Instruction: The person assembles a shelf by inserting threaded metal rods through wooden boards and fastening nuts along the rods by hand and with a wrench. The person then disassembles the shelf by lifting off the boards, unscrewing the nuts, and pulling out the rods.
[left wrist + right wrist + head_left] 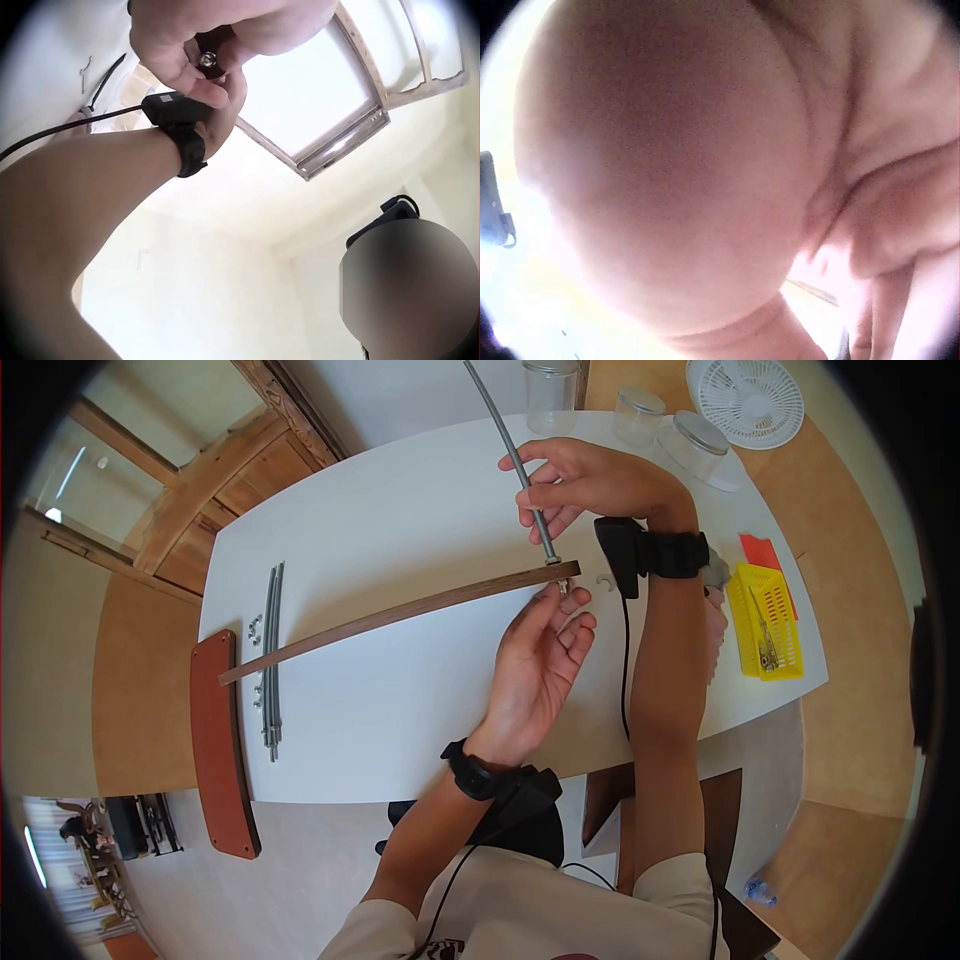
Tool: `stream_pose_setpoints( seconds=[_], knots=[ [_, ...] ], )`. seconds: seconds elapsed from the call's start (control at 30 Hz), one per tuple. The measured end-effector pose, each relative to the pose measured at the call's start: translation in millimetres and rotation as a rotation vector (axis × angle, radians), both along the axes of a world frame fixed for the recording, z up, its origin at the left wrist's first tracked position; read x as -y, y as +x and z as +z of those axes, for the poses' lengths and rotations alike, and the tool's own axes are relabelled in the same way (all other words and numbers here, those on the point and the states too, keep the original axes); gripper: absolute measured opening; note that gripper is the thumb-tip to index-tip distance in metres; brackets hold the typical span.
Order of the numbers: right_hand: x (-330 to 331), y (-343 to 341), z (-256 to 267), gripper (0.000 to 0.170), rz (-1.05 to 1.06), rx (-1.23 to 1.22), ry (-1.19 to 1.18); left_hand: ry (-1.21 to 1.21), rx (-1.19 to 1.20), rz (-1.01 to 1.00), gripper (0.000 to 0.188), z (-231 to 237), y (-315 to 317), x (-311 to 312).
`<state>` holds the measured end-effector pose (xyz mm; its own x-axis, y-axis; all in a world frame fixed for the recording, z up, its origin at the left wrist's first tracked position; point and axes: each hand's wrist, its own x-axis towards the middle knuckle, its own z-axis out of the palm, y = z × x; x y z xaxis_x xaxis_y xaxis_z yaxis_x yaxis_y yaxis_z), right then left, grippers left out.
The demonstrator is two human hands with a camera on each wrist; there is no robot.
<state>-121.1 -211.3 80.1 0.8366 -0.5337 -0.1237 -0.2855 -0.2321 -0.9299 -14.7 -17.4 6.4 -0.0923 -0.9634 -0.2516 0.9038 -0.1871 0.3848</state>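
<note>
A long wooden board (400,608) is held up on edge, slanting over the white table. A grey metal rod (505,440) meets its right end, with a nut (553,560) at the joint. My right hand (590,472) holds the rod between thumb and fingers, just above the board. From below, my left hand (535,660) pinches a small metal nut (563,588) at the board's underside. In the left wrist view, a shiny round metal end (208,58) shows between its fingers. The right wrist view is mostly filled by my right hand (675,165); the rod is largely hidden there.
Several metal rods (272,660) and small fasteners (256,628) lie at left, beside a reddish-brown board (222,760) overhanging the edge. A yellow basket (745,610) holding tools stands right. Jars (640,415) and a white fan (748,400) stand behind. A wrench end (605,582) lies near my hands.
</note>
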Motion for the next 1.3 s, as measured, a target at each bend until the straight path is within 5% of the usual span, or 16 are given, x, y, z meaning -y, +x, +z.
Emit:
stream_pose_setpoints(
  seconds=[0.47,0.73,1.03,1.3],
  knots=[
    [6,8,-5,0.054,0.035,0.069,0.100,0.030,0.120,0.053,0.020,12,13,0],
    [9,8,-7,0.056,0.097,0.059,0.096,-0.037,0.518,-0.044,0.021,4,22,1],
    [9,7,-10,0.053,0.124,0.092,0.147,-0.034,0.129,-0.033,0.028,5,11,-3],
    [8,6,-10,0.051,0.103,0.085,0.133,-0.031,0.241,0.032,0.027,-4,8,-4]
  ],
)
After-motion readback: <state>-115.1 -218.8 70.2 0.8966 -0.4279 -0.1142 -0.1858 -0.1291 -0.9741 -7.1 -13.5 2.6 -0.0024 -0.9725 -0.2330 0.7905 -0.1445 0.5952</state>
